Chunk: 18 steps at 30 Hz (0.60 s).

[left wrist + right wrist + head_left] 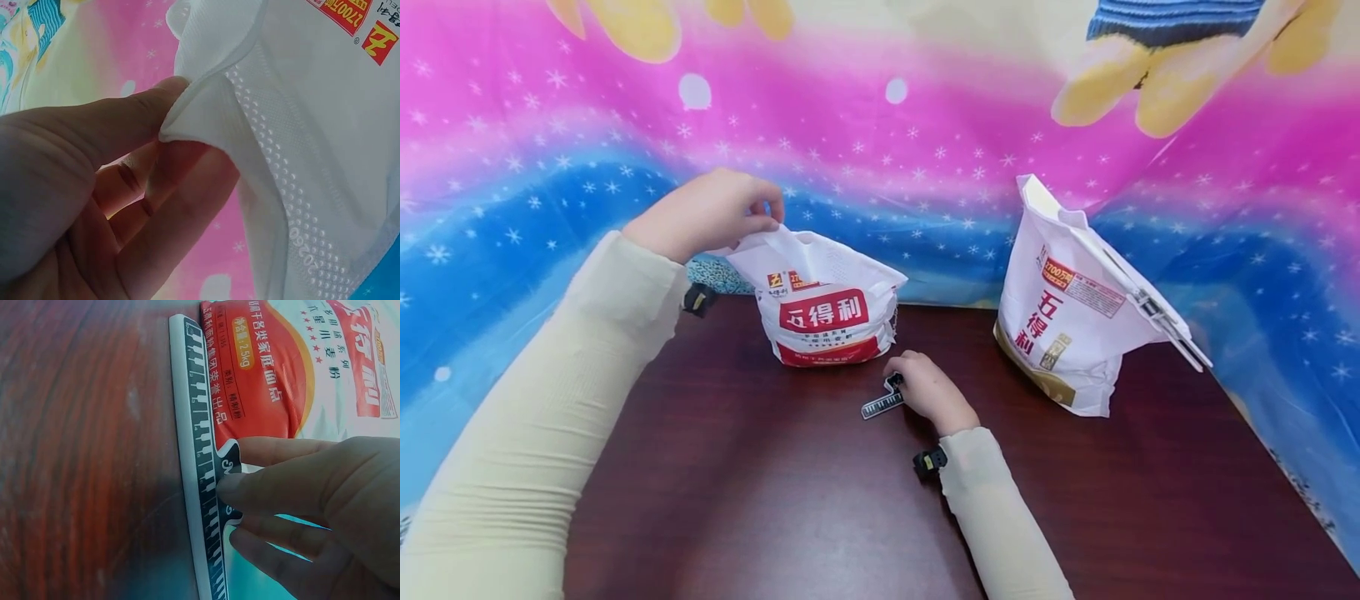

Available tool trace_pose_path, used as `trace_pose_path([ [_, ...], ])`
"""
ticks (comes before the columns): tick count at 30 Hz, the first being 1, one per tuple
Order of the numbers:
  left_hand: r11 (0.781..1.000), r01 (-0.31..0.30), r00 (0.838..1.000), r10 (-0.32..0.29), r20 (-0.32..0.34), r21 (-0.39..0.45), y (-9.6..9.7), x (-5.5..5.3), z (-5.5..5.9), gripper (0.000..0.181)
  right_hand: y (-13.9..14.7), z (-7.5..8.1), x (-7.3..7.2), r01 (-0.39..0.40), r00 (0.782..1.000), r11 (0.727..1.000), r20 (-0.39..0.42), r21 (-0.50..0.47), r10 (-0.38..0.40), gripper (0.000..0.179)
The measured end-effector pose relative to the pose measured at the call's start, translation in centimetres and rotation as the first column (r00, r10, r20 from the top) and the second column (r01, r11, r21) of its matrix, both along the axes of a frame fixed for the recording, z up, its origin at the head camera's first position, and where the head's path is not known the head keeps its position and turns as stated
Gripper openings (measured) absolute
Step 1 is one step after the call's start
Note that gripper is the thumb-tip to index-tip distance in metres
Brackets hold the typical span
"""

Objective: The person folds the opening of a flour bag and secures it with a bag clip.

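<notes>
A white flour bag [827, 275] with red labels stands upright on the brown table [760, 483], its top edge loose and uneven. My left hand [715, 210] pinches the top left corner of that bag between thumb and fingers; the left wrist view shows the thumb on the folded white edge [206, 115]. In front of the bag, my right hand [931, 393] pinches the black tab of a clip [882, 406] with a piano-key pattern. The right wrist view shows the clip's long keyboard strip [203, 444] close over the table, with the bag's red lower panel [250, 375] behind it.
To the right stands a second white flour bag [1037, 275], its slanting top closed with a long clip [1153, 308]. A pink and blue snowflake-printed cloth [925, 167] hangs behind the table. The table's right edge slopes toward the lower right.
</notes>
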<state>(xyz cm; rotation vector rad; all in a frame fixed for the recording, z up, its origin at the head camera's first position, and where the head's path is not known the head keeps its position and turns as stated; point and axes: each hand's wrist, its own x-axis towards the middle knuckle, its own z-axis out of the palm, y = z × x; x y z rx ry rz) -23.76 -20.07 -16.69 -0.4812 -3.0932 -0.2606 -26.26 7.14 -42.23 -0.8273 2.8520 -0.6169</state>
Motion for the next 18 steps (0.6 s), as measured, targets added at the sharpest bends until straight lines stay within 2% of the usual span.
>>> trace_pose_path([
  [8,1.0,-0.014,1.0,0.013,0.023,0.016,-0.04,0.3,-0.05,0.018,0.02,-0.28,0.03,0.012,1.0,1.0,0.022,-0.025,-0.012,0.024],
  [13,1.0,-0.01,1.0,0.01,0.021,0.011,-0.13,0.42,-0.09,0.017,0.16,0.13,0.16,0.032,0.999,0.999,0.046,-0.041,-0.03,0.025],
  [18,1.0,-0.008,1.0,0.008,0.023,0.005,0.11,0.39,0.22,0.018,0.38,0.7,0.1,0.032,0.999,0.998,0.014,-0.049,-0.032,0.024],
])
